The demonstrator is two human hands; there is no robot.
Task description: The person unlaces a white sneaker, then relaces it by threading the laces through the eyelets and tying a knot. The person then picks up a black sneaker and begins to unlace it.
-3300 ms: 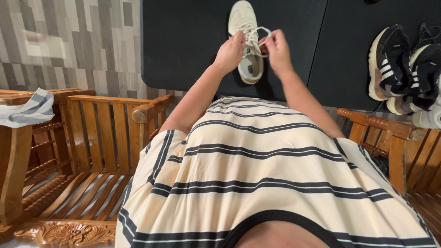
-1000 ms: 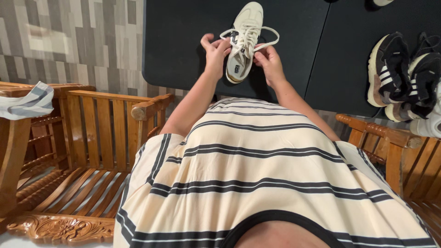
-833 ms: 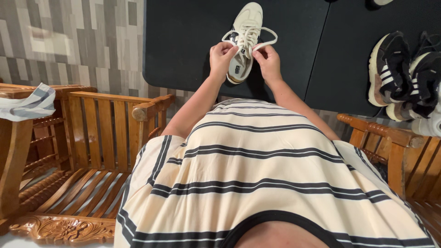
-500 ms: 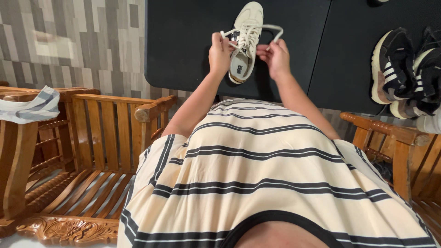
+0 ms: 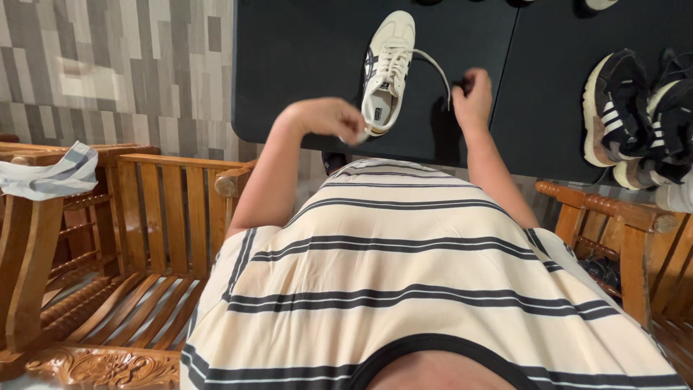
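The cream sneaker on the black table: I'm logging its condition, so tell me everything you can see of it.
The cream sneaker is a low-top with dark side stripes, white laces and a pale sole. It looks like leather or a similar smooth material. It lies on the black table, toe pointing away from the person, opening toward them. One white lace runs out to the right hand, which pinches its end. The left hand is at the heel, fingers closed on something white, perhaps the other lace.

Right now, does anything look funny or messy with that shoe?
A little. The cream shoe lies alone on the black table with its lace pulled out loose toward the right hand. Nothing looks spilled or broken.
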